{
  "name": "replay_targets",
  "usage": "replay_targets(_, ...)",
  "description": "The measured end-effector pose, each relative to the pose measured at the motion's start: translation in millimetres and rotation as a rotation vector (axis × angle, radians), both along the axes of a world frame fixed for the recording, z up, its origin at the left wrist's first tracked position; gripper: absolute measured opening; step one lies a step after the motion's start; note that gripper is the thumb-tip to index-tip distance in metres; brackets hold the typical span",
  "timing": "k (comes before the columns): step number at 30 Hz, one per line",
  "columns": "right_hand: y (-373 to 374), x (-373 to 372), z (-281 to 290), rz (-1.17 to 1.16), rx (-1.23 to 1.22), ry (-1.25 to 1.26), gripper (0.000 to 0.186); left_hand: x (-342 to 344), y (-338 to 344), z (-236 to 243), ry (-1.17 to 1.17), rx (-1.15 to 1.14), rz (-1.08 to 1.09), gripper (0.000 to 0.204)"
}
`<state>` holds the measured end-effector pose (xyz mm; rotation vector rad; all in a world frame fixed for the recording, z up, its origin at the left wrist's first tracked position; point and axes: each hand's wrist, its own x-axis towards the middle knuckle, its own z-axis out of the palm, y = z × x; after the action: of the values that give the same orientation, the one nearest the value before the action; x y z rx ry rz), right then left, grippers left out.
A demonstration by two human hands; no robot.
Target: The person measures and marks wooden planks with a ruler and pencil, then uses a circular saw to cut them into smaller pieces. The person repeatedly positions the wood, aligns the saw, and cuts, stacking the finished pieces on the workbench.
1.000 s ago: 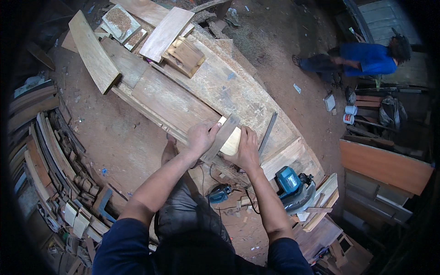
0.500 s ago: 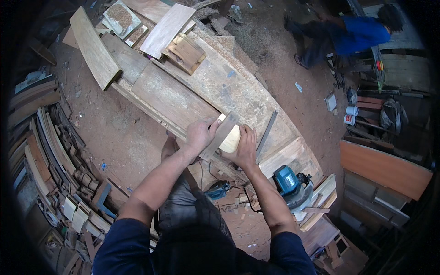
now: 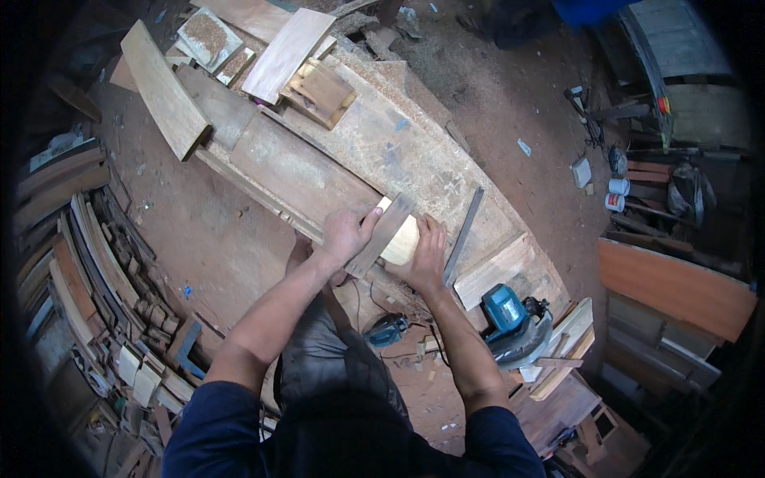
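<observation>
Held one pale wooden piece [image 3: 401,241] between left hand [image 3: 349,233] and right hand [image 3: 429,248], at the near edge of the surface [image 3: 370,143]. Could not determine contact between pale wooden piece and surface. Had one grey-brown strip [image 3: 381,237] lying crosswise over the pale wooden piece, between the two hands.

Had left hand partly closed at the left side, with thumb against the left end of the pale wooden piece and remaining fingers largely hidden. Had right hand partly closed round the rounded right side, with fingers bent and side by side.

Counted on the surface: one flat brown board [image 3: 303,167], left of the hands; one dark narrow strip [image 3: 464,237], just right of the right hand; one short pale board [image 3: 490,271], farther right. Counted toward the far left: one curved board [image 3: 163,92], one pale plank [image 3: 289,54] and one hollowed wooden block [image 3: 321,92].

Counted two teal power tools: one larger saw [image 3: 504,311] at the near right, one smaller tool [image 3: 386,330] lower down, near the legs. Counted two white buckets [image 3: 618,186] and one orange-brown panel [image 3: 677,288] at right. Found stacked boards [image 3: 96,263] at left, too overlapped to count. Noted one person in blue [image 3: 586,9] at far right, mostly out of view.
</observation>
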<state>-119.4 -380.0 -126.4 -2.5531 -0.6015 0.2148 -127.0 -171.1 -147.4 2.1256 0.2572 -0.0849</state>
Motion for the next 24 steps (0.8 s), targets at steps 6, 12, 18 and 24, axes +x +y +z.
replay_targets(6, -2.8, 4.6, -2.2, -0.015, 0.053, 0.094, 0.115, 6.5, 0.4, 2.0, 0.014, 0.039, -0.018, 0.027)
replay_targets(12, 3.1, -0.7, 5.3, -0.037, 0.009, 0.108, 0.117, 1.6, 2.6, -3.1, -0.010, 0.023, -0.003, 0.032)
replay_targets(18, -12.1, 1.4, 15.0, -0.066, 0.085, 0.102, 0.100, 8.2, -5.1, 1.8, 0.044, -0.011, 0.056, 0.026)
replay_targets(24, -56.0, -56.6, -8.7, -0.790, -0.018, -0.073, 0.060, 11.2, -22.5, -6.3, 0.133, -0.210, 0.215, 0.031)
